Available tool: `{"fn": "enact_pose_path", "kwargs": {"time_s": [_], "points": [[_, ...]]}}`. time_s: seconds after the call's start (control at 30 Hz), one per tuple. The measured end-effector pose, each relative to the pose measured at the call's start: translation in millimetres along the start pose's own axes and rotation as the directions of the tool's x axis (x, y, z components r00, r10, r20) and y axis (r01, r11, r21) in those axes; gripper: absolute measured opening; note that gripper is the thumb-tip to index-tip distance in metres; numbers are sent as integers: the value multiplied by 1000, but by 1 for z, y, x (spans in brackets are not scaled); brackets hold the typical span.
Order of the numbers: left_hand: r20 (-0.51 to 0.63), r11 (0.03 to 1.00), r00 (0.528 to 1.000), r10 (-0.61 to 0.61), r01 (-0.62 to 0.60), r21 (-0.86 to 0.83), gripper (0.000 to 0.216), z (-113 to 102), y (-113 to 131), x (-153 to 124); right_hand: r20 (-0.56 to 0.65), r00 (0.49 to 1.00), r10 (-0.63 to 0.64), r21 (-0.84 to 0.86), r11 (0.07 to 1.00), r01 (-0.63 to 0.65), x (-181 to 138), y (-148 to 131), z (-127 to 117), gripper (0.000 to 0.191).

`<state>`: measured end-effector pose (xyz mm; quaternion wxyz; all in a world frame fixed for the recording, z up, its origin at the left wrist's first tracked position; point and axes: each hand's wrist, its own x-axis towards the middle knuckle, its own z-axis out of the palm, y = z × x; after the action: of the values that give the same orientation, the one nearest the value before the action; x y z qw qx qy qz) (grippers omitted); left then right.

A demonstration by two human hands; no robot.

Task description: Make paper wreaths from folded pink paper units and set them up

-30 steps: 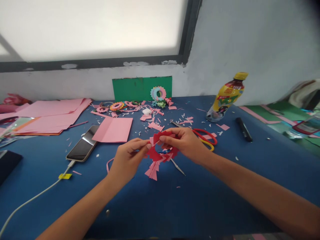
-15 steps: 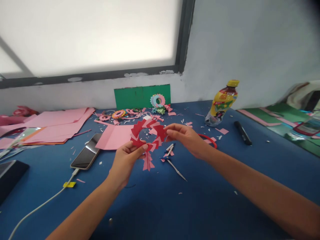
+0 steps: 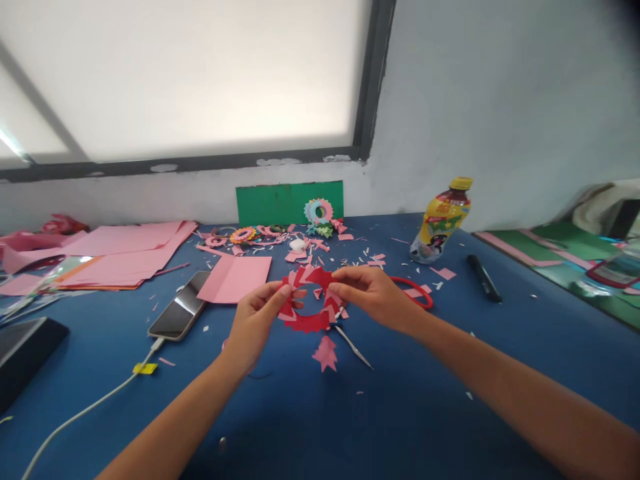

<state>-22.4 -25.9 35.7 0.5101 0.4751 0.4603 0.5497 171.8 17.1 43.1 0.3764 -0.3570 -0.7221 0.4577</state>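
Observation:
A ring of folded red and pink paper (image 3: 307,324) with a pointed edge is held up over the table. My left hand (image 3: 254,321) pinches its left side between thumb and fingers. On the upper right side, my right hand (image 3: 376,294) grips it the same way. Just below the ring is a pink paper piece with jagged points (image 3: 325,354); whether it is joined to the ring I cannot tell. Behind the ring, a thin pale pointed tool (image 3: 356,349) lies on the table, its upper end hidden. A folded pink sheet (image 3: 236,280) lies behind my left hand.
A phone (image 3: 180,309) on a white cable and stacked pink sheets (image 3: 125,250) are at left. Finished paper rings (image 3: 319,211) and scraps lie near a green board (image 3: 290,203). At right are a bottle (image 3: 440,223), a black marker (image 3: 484,279) and a red loop (image 3: 427,300).
The paper ring has turned in my hands and moved slightly right and down. My left hand's grip has shifted from the ring's bottom to its left side. The jagged pink piece now hangs further right.

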Motion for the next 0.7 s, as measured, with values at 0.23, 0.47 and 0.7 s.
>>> {"fn": "enact_pose_path", "kwargs": {"time_s": [0.23,0.47,0.7], "points": [[2,999,1000,-27,27,46,28,-2,0,0,30,999,12,-34,999,-11,0,-2,1,26],[10,999,999,-49,48,24,26,1,0,-2,86,996,28,-16,1000,-26,-2,-2,3,26],[53,997,997,-63,60,56,34,3,4,-1,-71,996,54,72,996,-49,3,-3,3,24]]}}
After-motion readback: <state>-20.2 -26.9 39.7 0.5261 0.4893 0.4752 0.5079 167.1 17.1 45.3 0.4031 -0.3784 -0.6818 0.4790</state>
